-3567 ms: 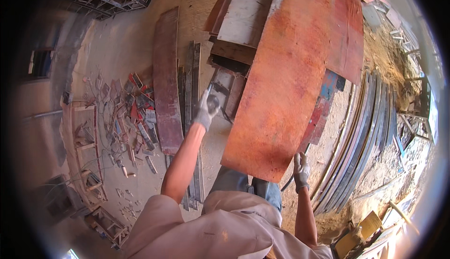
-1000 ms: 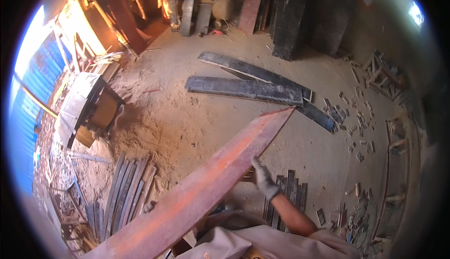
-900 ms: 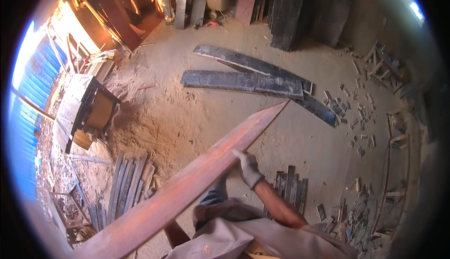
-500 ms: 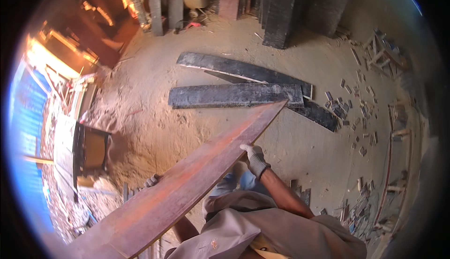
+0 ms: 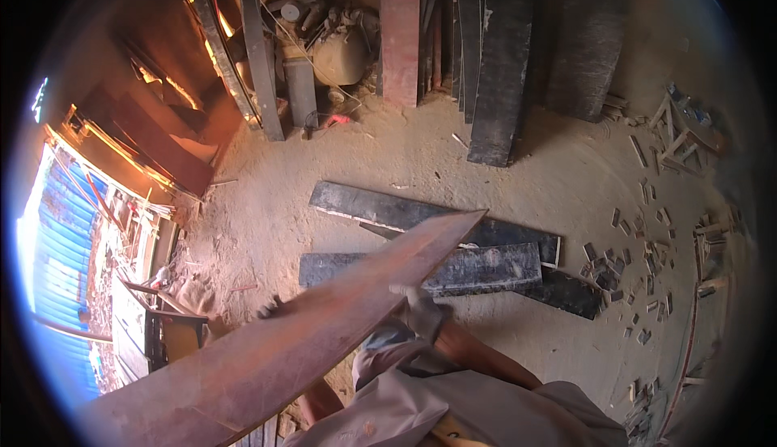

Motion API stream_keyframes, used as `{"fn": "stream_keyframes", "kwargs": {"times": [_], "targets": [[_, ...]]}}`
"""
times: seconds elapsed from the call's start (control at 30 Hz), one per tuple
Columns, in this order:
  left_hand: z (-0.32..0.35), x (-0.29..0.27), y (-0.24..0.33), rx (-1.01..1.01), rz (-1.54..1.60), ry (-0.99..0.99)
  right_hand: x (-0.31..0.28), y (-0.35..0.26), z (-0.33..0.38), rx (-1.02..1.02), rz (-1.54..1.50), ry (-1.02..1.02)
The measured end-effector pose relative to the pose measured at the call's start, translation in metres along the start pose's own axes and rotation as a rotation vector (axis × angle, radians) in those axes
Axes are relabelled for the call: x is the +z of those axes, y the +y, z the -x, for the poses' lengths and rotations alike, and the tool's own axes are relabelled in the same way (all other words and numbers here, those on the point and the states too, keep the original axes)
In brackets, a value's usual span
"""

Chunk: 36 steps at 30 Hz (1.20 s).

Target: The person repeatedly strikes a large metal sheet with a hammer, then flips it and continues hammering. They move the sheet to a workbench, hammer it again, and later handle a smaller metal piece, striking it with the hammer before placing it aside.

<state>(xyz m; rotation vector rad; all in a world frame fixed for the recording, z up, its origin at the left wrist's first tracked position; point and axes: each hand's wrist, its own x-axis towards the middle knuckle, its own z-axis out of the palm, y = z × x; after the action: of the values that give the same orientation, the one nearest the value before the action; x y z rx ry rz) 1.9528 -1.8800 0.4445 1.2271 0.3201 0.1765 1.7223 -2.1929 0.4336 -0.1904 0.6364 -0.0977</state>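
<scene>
A long reddish-brown wooden board [image 5: 324,326], pointed at its far end, slants across my front from lower left toward the middle. On its right edge my right hand [image 5: 421,313], in a grey glove, is closed with the thumb on top. My left hand [image 5: 269,309] reaches beneath the board, and only its dark fingertips curl over the far left edge. Beyond the tip lie several black boards on the sandy floor: one at the back [image 5: 364,202], one nearer [image 5: 494,266] partly hidden by my board, and one angled right [image 5: 562,292].
Tall black planks [image 5: 503,67] and a reddish plank [image 5: 401,34] stand along the back. Small wood offcuts [image 5: 603,271] lie scattered at the right, near a wooden frame [image 5: 684,139]. At the left are a dark-framed box [image 5: 182,334] and blue corrugated sheeting [image 5: 65,245].
My view has tipped up, showing more of the back wall. The board's tip now overlaps the farther black board. Both hands keep their hold.
</scene>
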Motion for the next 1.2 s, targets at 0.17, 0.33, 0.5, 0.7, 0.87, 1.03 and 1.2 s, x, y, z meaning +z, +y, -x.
{"fn": "stream_keyframes", "kwargs": {"times": [0.17,0.33,0.5,0.7,0.87,1.03,1.2], "targets": [[-0.088,0.205,-0.05,0.057,-0.007,0.005,0.042,-0.164,-0.167,-0.013,-0.056,-0.101],[-0.199,0.415,-0.135,0.092,0.011,0.012,0.114,-0.329,-0.358,-0.04,-0.112,0.051],[-0.306,0.655,-0.184,0.068,0.027,-0.078,0.213,-0.447,-0.477,-0.121,-0.048,-0.005],[-0.424,0.969,-0.226,0.033,0.02,-0.268,0.331,-0.649,-0.687,-0.08,-0.057,-0.04],[-0.486,1.159,-0.258,0.07,0.054,-0.41,0.379,-0.77,-0.802,-0.04,-0.01,0.022],[-0.559,1.394,-0.317,0.126,0.072,-0.505,0.431,-0.973,-0.952,-0.337,-0.093,-0.379],[-0.636,1.61,-0.371,0.197,0.11,-0.517,0.474,-1.129,-1.043,-0.231,-0.324,-0.174]]}}
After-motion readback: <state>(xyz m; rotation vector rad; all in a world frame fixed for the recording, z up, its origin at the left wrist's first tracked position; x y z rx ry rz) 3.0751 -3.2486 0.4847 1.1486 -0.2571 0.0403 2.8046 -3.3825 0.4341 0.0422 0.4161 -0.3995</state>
